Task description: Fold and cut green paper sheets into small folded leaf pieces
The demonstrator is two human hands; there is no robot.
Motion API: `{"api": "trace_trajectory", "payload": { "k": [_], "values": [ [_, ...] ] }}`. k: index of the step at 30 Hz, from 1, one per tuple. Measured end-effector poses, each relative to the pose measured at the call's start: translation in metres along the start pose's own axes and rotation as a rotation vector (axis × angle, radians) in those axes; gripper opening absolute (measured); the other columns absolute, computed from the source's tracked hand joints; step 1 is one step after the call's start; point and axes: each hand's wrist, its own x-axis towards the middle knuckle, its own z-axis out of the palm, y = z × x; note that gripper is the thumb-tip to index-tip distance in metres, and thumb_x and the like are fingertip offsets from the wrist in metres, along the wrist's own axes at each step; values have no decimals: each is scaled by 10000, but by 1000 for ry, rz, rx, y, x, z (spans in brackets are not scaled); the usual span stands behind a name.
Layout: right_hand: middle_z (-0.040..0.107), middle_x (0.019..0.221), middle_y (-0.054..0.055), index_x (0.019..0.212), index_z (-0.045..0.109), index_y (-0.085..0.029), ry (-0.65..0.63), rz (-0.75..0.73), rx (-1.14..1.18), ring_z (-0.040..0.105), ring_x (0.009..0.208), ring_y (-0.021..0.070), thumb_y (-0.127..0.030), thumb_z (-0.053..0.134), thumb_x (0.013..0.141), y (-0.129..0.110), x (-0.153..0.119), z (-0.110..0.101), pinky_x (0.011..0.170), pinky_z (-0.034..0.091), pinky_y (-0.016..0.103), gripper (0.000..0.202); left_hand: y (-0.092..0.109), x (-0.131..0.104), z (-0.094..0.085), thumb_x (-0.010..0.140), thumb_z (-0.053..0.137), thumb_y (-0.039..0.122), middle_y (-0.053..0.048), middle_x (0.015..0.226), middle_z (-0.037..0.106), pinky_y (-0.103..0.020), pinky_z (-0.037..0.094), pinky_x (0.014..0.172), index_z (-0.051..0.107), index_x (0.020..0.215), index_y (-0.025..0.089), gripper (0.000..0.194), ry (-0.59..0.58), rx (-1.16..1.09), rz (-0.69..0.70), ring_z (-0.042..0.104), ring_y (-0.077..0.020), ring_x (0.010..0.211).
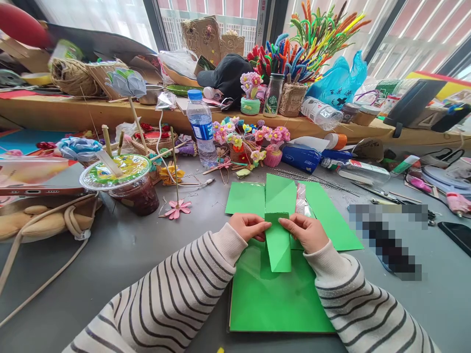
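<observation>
A creased piece of green paper is held up between my two hands, over a stack of green sheets on the grey table. My left hand pinches its left edge between thumb and fingers. On the opposite edge, my right hand grips it the same way. Just beyond my fingers, another folded green piece stands up or lies behind; I cannot tell whether it joins the held one. More green sheets spread out to the left and right behind my hands.
On the left stand a lidded drink cup and a pink paper flower on a stick. A water bottle, small flower pots and a blue tissue pack line the back. Scissors and a phone lie right.
</observation>
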Motion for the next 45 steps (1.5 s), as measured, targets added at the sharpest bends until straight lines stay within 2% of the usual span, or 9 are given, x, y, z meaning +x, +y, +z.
{"api": "trace_trajectory", "payload": {
  "k": [5,9,19,26,34,39,45],
  "values": [
    [355,418,-70,525,490,-154,-49,45,-23,310,399,53,-425,593,552,0,0,-1,402,230,208,291,2,-1,0,512,660,295,38,412,534,-188,472,466,591,548,111,199,60,-43,51,513,-74,421],
    [322,413,-72,474,457,-153,-77,25,-57,286,402,49,-406,593,568,-1,-2,1,400,208,208,302,2,-1,-1,524,652,299,31,445,553,-203,481,496,601,562,115,194,84,-26,49,537,-90,452],
    [248,407,-83,428,356,-168,-15,-2,-95,206,399,43,-406,603,556,1,-1,3,385,149,214,366,0,1,-2,523,647,333,24,449,556,-205,490,494,597,590,107,241,50,-20,36,547,-94,461],
    [255,422,-77,441,369,-168,22,-39,-154,209,416,50,-417,596,560,1,-3,3,395,159,219,357,-1,2,0,499,658,327,25,370,532,-170,451,419,533,485,105,255,-7,66,12,506,-68,368],
    [256,420,-71,477,449,-157,-124,-25,-138,252,405,55,-448,534,614,-3,-4,2,396,185,218,332,3,1,-2,536,641,311,29,370,531,-183,468,433,537,484,110,232,96,27,43,515,-77,378],
    [221,407,-77,429,417,-166,-65,1,-130,226,389,53,-472,570,547,0,-3,4,383,157,220,362,2,1,-2,528,645,327,20,370,533,-196,475,439,541,483,110,245,102,30,41,521,-86,385],
    [215,416,-70,399,367,-174,-30,-23,-122,192,414,56,-469,580,530,2,-3,6,388,138,223,387,1,2,-2,519,649,343,16,380,537,-212,477,458,537,478,115,257,91,31,28,520,-89,388]
  ]
}}
